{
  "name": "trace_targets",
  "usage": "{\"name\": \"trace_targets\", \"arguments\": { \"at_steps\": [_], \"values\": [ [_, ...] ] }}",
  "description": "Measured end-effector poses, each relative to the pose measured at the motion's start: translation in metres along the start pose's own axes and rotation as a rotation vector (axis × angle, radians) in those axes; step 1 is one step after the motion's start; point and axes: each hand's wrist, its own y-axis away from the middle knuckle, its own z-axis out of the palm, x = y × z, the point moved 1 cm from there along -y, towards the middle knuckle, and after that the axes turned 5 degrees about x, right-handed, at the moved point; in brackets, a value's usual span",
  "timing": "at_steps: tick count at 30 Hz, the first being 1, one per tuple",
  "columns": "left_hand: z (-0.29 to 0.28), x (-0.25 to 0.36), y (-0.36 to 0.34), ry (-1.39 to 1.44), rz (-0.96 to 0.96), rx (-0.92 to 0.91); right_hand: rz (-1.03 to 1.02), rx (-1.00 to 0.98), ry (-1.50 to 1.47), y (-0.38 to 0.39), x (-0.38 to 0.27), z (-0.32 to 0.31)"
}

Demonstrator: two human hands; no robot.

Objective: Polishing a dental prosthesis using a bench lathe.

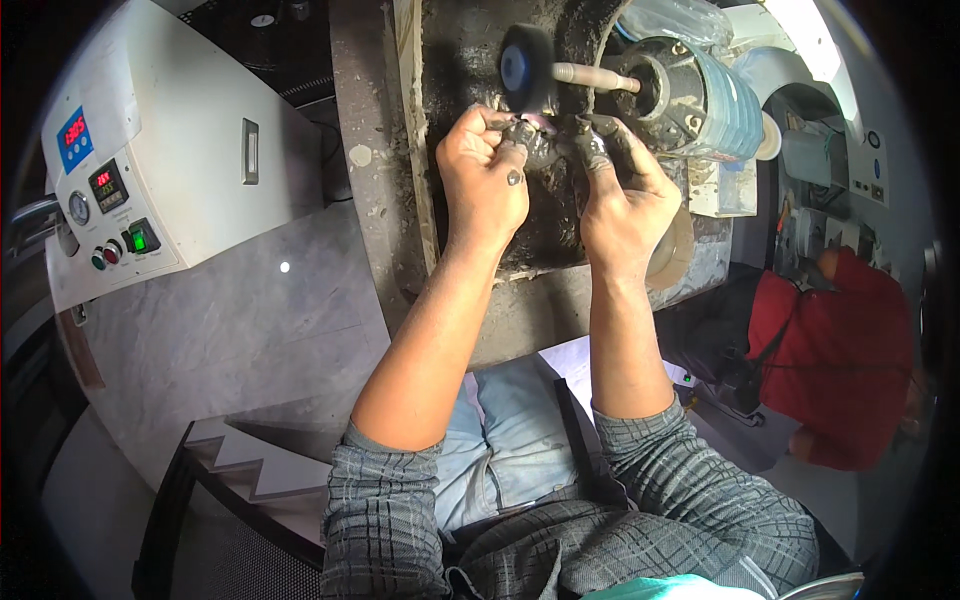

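Note:
A small pinkish piece (541,122) shows at the fingertips of my left hand (485,165), just below a dark buffing wheel (541,80) with a blue hub. The fingers of that hand are closed on it, and dark wet grime coats their tips. My right hand (625,195) is beside it, thumb and fingers pinched together and smeared with the same grime. Whatever those fingers hold is too small to make out. From the wheel a tapered metal spindle (592,76) runs right to a motor (690,100) with a bluish casing.
Both hands are over a grimy tray with a pale left rim (412,130). A white control box (200,150) with lit displays stands at the left. Behind the motor lies a clear plastic container (675,20). Another person in a red top (835,360) is at the right.

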Motion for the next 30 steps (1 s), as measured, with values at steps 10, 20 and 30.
{"name": "trace_targets", "arguments": {
  "at_steps": [10, 20, 30],
  "values": [
    [-0.002, 0.0, -0.009, -0.025, 0.018, 0.134, 0.087, -0.058, -0.008, -0.019, -0.005, 0.021],
    [-0.002, -0.001, 0.0, 0.003, 0.013, 0.05, 0.074, -0.001, -0.041, -0.001, 0.0, 0.005],
    [-0.003, -0.001, -0.002, 0.124, -0.043, 0.096, 0.099, -0.082, 0.002, -0.016, -0.011, 0.013]
  ]
}}
